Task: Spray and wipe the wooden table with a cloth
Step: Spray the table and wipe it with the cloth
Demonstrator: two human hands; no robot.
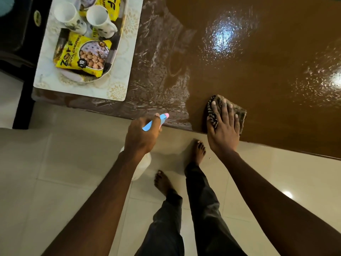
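From my head view, looking down, my left hand (142,133) grips the spray bottle (163,118) by its blue and pink head. The nozzle points at the near edge of the counter (267,67), and the white body hangs below my wrist, over the floor (55,163). My right hand (224,126) lies flat with fingers spread, pressing the cloth (240,111) onto the counter right at the near edge. The cloth is brownish with a striped border showing by my thumb.

To the left, a pale placemat (127,52) covers the counter's corner. On it sits a tray (121,32) with two white mugs (100,19) and yellow snack packets (83,54). This is the only thing standing on the surface, and it is well apart from the cloth. Between the placemat and the cloth runs a band of wet smears (162,61). Beyond and to the right of the cloth the brown top lies open and glossy, with droplets glinting around a light reflection (223,36).

A dark piece of furniture (18,34) stands beside the counter's left end. My bare feet (198,150) stand on the tiled floor, just beside the near edge.
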